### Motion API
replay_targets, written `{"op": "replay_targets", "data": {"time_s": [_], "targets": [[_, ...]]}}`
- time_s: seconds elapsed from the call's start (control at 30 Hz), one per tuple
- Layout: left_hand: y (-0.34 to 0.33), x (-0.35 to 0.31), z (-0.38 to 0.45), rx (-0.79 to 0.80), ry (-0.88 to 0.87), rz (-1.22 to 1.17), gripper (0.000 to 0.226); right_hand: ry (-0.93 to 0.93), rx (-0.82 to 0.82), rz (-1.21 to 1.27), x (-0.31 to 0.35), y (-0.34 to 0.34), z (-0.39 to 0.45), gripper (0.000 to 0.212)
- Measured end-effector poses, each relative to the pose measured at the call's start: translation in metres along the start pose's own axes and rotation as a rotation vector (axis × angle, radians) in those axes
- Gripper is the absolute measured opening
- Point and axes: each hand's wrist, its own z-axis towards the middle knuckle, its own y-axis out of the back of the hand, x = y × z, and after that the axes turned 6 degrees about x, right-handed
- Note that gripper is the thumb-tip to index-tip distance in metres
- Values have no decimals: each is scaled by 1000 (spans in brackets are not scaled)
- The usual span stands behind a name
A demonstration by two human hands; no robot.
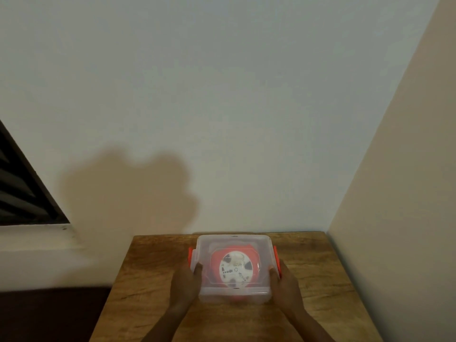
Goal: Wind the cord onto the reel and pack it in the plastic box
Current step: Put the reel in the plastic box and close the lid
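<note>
1. Head view: plastic box (pixel 234 269) sat on wooden table (pixel 153 280) at 6 o'clock, lid on, red reel (pixel 234 267) inside w/ white label up; cord not discernible.
2. Left hand (pixel 186 282) gripped box's 9 o'clock side, right hand (pixel 283 283) its 3 o'clock side, by orange latches (pixel 276 260).
3. Packing looked done; prob. only latching left.

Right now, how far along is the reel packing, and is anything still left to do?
Nearly finished. Done: the red reel lies inside the plastic box, seen through the clear lid that sits on top; no loose cord shows on the wooden table. In hand: the left hand and right hand grip the box's sides by the orange latches. Left: whether the latches are snapped shut cannot be told.
</note>
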Motion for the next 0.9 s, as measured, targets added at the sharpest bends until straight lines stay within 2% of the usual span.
{"op": "replay_targets", "data": {"time_s": [0.13,0.33,0.47,0.57,0.63,0.8,0.9], "targets": [[-3,-1,-4,-49,-62,155,31,13,20,-54,6,2,-3,41],[-4,-4,-6,-63,-48,169,32,-43,54,-47,10,5,-5,40],[-4,-3,-1,-34,-48,118,29,-181,129,72,12,13,-1,26],[-3,-13,5,43,-58,57,24,-291,193,125,9,34,5,13],[-3,-26,7,114,-89,57,23,-320,179,190,6,49,1,8],[-22,-86,8,303,-295,81,25,-406,18,382,-9,91,-15,4],[-48,-130,12,446,-365,151,37,-482,-92,542,-25,120,-27,16]]}}
